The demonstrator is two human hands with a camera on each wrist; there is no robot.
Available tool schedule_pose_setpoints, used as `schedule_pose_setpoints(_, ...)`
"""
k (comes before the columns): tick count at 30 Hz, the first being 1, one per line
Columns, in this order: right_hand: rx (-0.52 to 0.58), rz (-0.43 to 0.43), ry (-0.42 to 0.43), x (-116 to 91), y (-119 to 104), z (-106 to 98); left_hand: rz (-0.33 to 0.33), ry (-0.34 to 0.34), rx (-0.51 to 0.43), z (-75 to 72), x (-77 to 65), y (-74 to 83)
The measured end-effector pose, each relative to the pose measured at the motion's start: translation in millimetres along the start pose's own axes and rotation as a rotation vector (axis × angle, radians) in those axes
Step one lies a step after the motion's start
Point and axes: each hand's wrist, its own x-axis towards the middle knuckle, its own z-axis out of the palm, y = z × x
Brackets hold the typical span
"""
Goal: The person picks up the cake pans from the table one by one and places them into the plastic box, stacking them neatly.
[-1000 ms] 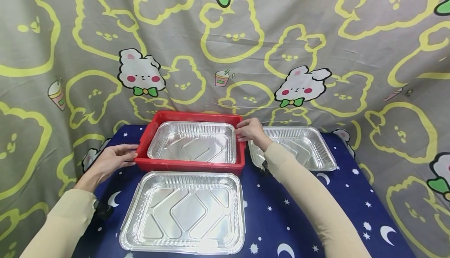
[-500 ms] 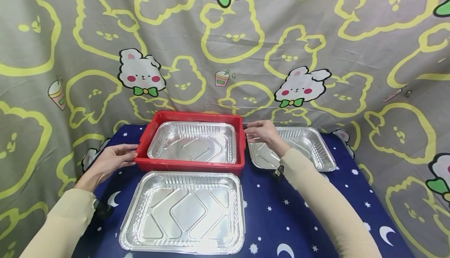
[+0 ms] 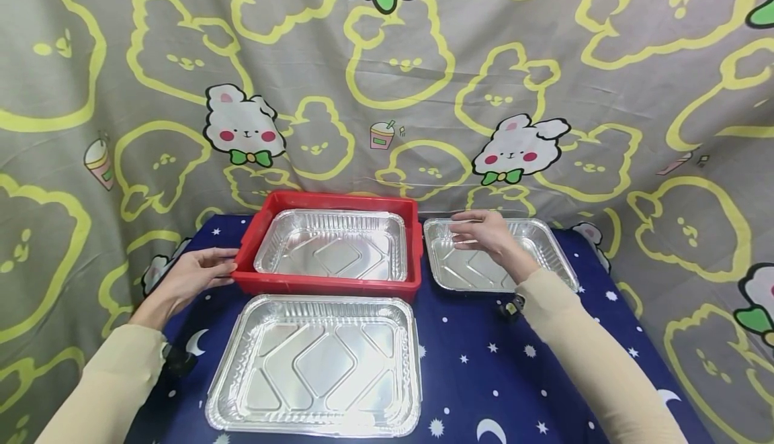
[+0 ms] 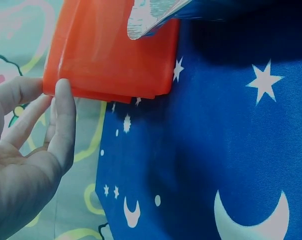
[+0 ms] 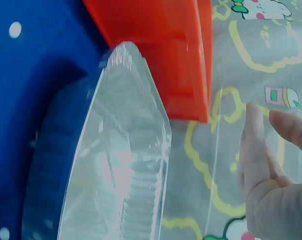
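Note:
A red plastic bin (image 3: 329, 287) stands at the back left of the table with a rectangular foil tray (image 3: 338, 252) inside it. My left hand (image 3: 186, 283) is at the bin's left end, thumb and fingertips lightly pinching its corner edge. In the left wrist view, the thumb overlaps the red wall (image 4: 116, 55). Over a second foil tray (image 3: 547, 256), right of the bin, hovers my right hand (image 3: 488, 237), its fingers loosely extended and holding nothing. The right wrist view has that hand (image 5: 273, 185) apart from the foil tray (image 5: 116, 150).
Another foil tray (image 3: 314, 363) lies in front of the bin, near the table's front edge. A dark blue cloth (image 3: 484, 357) with moons and stars covers the table. Behind hangs a grey curtain (image 3: 329, 48) patterned with cartoon rabbits, close to the bin's back.
My right hand has left the right rim of the bin and moved rightward over the neighbouring foil tray. The left hand, bin and trays have kept their places.

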Motion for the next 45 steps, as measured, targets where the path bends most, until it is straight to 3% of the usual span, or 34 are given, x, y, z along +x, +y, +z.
schedule_pose_setpoints(10, -0.089, -0.032, -0.028, -29, -1, -53, 0.002, 0.007, 0.004, -0.3, -1.8, 2.7)
schedule_pose_setpoints(22, -0.164, -0.014, 0.007, -52, 14, -116, 0.007, 0.002, 0.0, 0.9, -3.1, 3.2)
schedule_pose_setpoints(29, -0.089, 0.01, 0.034, -65, 23, -150, 0.001, 0.001, -0.005, -0.2, -3.0, 2.3)
schedule_pose_setpoints(35, -0.046, -0.02, 0.023, -72, 35, -176, 0.008, -0.005, -0.008, -0.6, -1.3, 1.7)
schedule_pose_setpoints(45, -0.165, 0.031, 0.054, -72, 65, -214, 0.008, -0.009, -0.015, -0.9, 0.4, 0.1)
